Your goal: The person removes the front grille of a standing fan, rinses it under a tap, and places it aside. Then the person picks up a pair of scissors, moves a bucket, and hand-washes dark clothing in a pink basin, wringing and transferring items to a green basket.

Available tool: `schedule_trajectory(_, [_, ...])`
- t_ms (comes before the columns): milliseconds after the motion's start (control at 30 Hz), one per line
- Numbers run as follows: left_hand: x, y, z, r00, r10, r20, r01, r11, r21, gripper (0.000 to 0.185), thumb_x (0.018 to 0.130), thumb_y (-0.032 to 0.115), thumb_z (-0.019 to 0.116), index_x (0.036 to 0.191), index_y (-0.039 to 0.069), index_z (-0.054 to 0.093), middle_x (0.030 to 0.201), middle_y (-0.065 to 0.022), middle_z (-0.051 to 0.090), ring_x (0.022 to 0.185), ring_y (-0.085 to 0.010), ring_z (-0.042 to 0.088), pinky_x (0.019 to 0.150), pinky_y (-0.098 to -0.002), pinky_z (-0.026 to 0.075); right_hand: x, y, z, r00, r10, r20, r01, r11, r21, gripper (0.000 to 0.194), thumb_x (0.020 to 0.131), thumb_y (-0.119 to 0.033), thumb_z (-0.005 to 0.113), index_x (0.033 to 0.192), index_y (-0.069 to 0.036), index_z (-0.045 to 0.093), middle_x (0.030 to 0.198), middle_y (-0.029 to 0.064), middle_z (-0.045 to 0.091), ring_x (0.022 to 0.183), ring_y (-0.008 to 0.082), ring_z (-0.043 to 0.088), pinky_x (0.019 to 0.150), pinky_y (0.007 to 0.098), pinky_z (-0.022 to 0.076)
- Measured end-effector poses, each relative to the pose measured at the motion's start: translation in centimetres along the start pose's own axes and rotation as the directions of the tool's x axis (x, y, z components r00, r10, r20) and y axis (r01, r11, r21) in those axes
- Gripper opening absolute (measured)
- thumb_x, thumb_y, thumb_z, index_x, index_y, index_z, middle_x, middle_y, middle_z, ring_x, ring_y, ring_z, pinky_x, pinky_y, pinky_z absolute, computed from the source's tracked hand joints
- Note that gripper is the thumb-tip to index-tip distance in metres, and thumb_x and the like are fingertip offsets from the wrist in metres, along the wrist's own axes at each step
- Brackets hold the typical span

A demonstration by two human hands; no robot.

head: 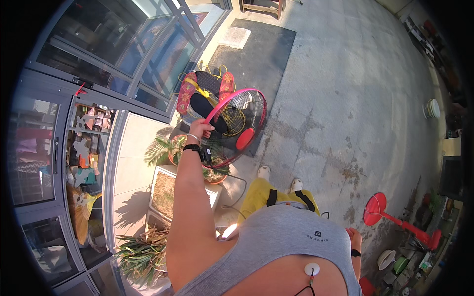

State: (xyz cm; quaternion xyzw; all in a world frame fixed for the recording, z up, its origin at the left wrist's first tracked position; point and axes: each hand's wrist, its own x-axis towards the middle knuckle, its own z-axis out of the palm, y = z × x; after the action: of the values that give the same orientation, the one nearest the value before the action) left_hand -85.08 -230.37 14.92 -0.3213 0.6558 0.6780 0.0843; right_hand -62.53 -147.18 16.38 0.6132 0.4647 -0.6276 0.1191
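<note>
My left hand (200, 130) grips the pink rim of a round fan guard (263, 105). Its fine wire mesh slants down over the ground, with a red disc (245, 139) at its centre. Beside my wrist is a black part (206, 154), and a dark cord (242, 179) runs from there toward my legs. Low at my right side, my right hand (354, 236) is partly hidden by my shirt; whether it holds anything is unclear. Right of it is a red fan stand (407, 226) with a round base (374, 209), a cord looped around it.
Red patterned insoles (186, 93) and a black insole (203, 106) lie beyond my left hand. Below are potted plants (159, 148) and a planter box (163, 190). Glass doors (92, 129) line the left. Basins (386, 259) and clutter stand along the right.
</note>
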Motion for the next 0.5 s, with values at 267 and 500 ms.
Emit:
schedule_trajectory(267, [0.0,-0.8,0.2,0.997,0.051,-0.057,-0.055,0.996,-0.07,0.017,0.072,0.008,0.076,0.072,0.004,0.059,0.06,-0.0053,0.06,0.044,-0.015,0.058,0.04,-0.0267,0.049,-1.4,1.2,-1.0,0.999,-0.03,-0.016,0.028,0.993,-0.118,0.036,0.09,-0.015,0.053,0.12,0.006,0.047,0.098,0.02,0.061,0.083,0.031,0.063,0.068,0.0367,0.0562])
schedule_trajectory(500, [-0.1,-2.5,2.0,0.978,0.166,-0.126,-0.168,0.986,-0.007,0.02,0.073,0.007,0.079,0.08,0.003,0.06,0.062,-0.0043,0.061,0.045,-0.0124,0.058,0.042,-0.0254,0.049,-3.3,-0.2,3.8,0.991,-0.128,0.047,0.134,0.977,-0.164,0.038,0.089,-0.018,0.055,0.118,0.005,0.049,0.098,0.0201,0.062,0.08,0.0286,0.064,0.064,0.0337,0.0549])
